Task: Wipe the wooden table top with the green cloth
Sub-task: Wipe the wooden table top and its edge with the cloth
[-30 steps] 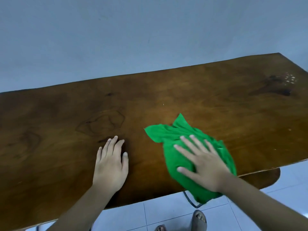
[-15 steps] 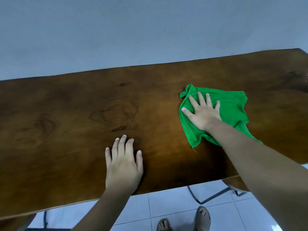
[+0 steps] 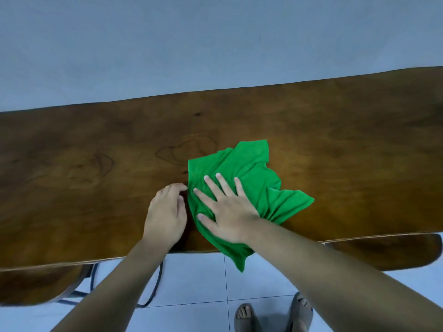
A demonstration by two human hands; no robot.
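The green cloth lies crumpled near the front edge of the dark wooden table top, one corner hanging over that edge. My right hand presses flat on the cloth with fingers spread. My left hand rests on the bare wood just left of the cloth, fingers curled, its fingertips touching the cloth's left edge.
A pale wall rises directly behind the table's far edge. Below the front edge are white floor tiles, a dark metal frame, rounded wooden seat parts and my sandalled feet.
My right hand has dragged the cloth from the far right back toward the front edge and leftward. My left hand's fingers have curled and now meet the cloth.
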